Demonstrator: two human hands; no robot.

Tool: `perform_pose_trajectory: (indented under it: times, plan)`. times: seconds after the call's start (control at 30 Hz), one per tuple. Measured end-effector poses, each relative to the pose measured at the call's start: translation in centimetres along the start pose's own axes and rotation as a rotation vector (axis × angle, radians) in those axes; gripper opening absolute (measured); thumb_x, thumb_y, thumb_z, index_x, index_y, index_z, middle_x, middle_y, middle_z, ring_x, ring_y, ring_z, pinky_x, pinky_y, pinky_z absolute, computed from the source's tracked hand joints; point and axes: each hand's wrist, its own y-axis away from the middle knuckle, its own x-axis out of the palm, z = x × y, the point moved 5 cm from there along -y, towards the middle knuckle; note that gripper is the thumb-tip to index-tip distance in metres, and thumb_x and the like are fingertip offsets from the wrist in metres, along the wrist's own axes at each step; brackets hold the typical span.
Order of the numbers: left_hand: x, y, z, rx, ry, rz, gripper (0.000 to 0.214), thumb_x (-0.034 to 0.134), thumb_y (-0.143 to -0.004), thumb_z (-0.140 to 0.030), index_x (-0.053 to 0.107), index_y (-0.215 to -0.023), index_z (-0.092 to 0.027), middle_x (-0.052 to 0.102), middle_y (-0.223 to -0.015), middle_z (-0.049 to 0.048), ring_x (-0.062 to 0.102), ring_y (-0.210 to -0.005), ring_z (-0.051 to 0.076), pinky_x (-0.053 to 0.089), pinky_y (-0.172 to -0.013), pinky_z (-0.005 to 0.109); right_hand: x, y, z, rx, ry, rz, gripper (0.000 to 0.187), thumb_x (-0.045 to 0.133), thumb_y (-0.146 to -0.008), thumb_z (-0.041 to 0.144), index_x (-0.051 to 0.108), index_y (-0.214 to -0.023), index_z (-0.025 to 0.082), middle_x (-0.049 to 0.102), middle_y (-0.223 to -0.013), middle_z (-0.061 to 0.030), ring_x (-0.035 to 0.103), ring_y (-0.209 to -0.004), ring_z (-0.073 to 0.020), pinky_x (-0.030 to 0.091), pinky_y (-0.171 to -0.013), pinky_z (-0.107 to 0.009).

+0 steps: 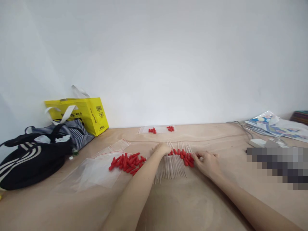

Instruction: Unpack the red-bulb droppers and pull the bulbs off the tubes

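Several thin clear tubes (171, 168) lie side by side on the table in front of me, roughly pointing away. Across them rests a loose heap of red rubber bulbs (186, 158). My left hand (162, 149) reaches over the left part of the tubes, its fingers curled down and mostly hidden, a red bulb close beside it. At the right edge of the heap, my right hand (208, 162) has its thumb and bent fingers together on a red bulb. A bigger pile of red bulbs (126, 163) lies left of my left forearm, partly on clear zip bags (92, 175).
A flat clear bag (160, 129) with two small groups of red pieces lies near the wall. At left stand a black bag (36, 163), a striped bag (79, 133) and a yellow shopping bag (101, 112). Papers (269, 123) and a white power strip (257, 143) are at right.
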Motion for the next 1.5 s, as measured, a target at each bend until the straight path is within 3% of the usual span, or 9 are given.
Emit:
perform_pose_trajectory:
  times: [0.2, 0.3, 0.4, 0.5, 0.67, 0.87, 1.07, 1.23, 1.5]
  plan:
    - [-2.4, 1.5, 2.1, 0.104, 0.013, -0.125, 0.017, 0.048, -0.072, -0.026, 0.059, -0.081, -0.015, 0.066, -0.078, 0.0092, 0.061, -0.076, 0.02, 0.041, -0.063, 0.026, -0.2, 0.3, 0.8, -0.053, -0.047, -0.046, 0.036, 0.039, -0.082, 0.039, 0.063, -0.059, 0.025, 0.062, -0.055, 0.0013, 0.053, -0.061, -0.0156, 0.024, -0.067, -0.029]
    - [-3.9, 4.3, 4.3, 0.22, 0.022, -0.22, 0.017, 0.039, -0.081, -0.024, 0.053, -0.087, -0.016, 0.064, -0.08, 0.0056, 0.059, -0.077, 0.017, 0.041, -0.068, 0.027, -0.2, 0.7, 2.1, -0.125, -0.1, -0.08, 0.03, 0.042, -0.083, 0.034, 0.064, -0.064, 0.025, 0.063, -0.061, 0.0018, 0.052, -0.062, -0.0146, 0.024, -0.069, -0.03]
    - [-4.1, 7.8, 6.9, 0.348, 0.036, -0.277, 0.014, 0.038, -0.084, -0.025, 0.05, -0.086, -0.018, 0.061, -0.087, 0.0034, 0.056, -0.083, 0.015, 0.04, -0.074, 0.027, -0.1, 1.5, 4.2, -0.231, -0.16, -0.157, 0.02, 0.045, -0.082, 0.03, 0.064, -0.079, 0.025, 0.065, -0.074, 0.0004, 0.052, -0.071, -0.0152, 0.025, -0.071, -0.031]
    - [-3.7, 11.0, 8.3, 0.605, 0.032, -0.438, 0.014, 0.039, -0.084, -0.024, 0.051, -0.083, -0.018, 0.059, -0.084, 0.0031, 0.054, -0.083, 0.016, 0.04, -0.076, 0.03, 0.3, 2.3, 6.9, -0.39, -0.234, -0.214, 0.019, 0.048, -0.08, 0.03, 0.062, -0.093, 0.025, 0.063, -0.088, -0.0018, 0.052, -0.08, -0.0157, 0.027, -0.077, -0.032]
    - [-2.6, 13.3, 8.5, 0.848, -0.02, -0.676, 0.016, 0.04, -0.085, -0.02, 0.053, -0.077, -0.018, 0.06, -0.077, 0.0031, 0.054, -0.074, 0.015, 0.042, -0.071, 0.029, 0.8, 2.8, 10.3, -0.584, -0.234, -0.26, 0.024, 0.052, -0.079, 0.031, 0.058, -0.102, 0.028, 0.063, -0.095, -0.0006, 0.052, -0.089, -0.0158, 0.023, -0.089, -0.037]
    - [-1.9, 13.8, 7.3, 0.998, -0.063, -0.841, 0.018, 0.041, -0.086, -0.018, 0.055, -0.075, -0.017, 0.06, -0.072, 0.0026, 0.053, -0.068, 0.013, 0.044, -0.069, 0.029, 1.4, 2.9, 11.2, -0.668, -0.162, -0.274, 0.021, 0.054, -0.079, 0.028, 0.058, -0.1, 0.029, 0.065, -0.087, 0.0012, 0.053, -0.089, -0.0155, 0.016, -0.095, -0.043]
    - [-1.7, 13.8, 6.9, 1.02, -0.049, -0.837, 0.017, 0.041, -0.086, -0.018, 0.057, -0.079, -0.017, 0.061, -0.074, 0.0027, 0.055, -0.071, 0.013, 0.044, -0.075, 0.03, 1.9, 3.2, 11.2, -0.729, -0.174, -0.251, 0.019, 0.047, -0.082, 0.017, 0.059, -0.094, 0.024, 0.065, -0.069, 0.003, 0.054, -0.085, -0.0137, 0.011, -0.097, -0.046]
    - [-1.4, 13.4, 6.5, 1.013, -0.095, -0.791, 0.02, 0.04, -0.086, -0.018, 0.058, -0.096, -0.017, 0.065, -0.094, 0.0051, 0.055, -0.095, 0.017, 0.038, -0.089, 0.036, 1.7, 3.5, 11.2, -0.759, -0.189, -0.255, 0.022, 0.041, -0.08, 0.009, 0.059, -0.086, 0.021, 0.064, -0.068, 0.0028, 0.055, -0.086, -0.0136, 0.008, -0.099, -0.048]
    - [-0.8, 13.2, 6.8, 0.939, -0.111, -0.744, 0.022, 0.04, -0.086, -0.018, 0.062, -0.084, -0.021, 0.067, -0.092, 0.0016, 0.055, -0.1, 0.017, 0.025, -0.099, 0.045, 1.5, 3.9, 11.3, -0.824, -0.169, -0.261, 0.025, 0.038, -0.076, 0.005, 0.057, -0.082, 0.019, 0.058, -0.059, 0.0032, 0.055, -0.089, -0.0147, 0.009, -0.099, -0.048]
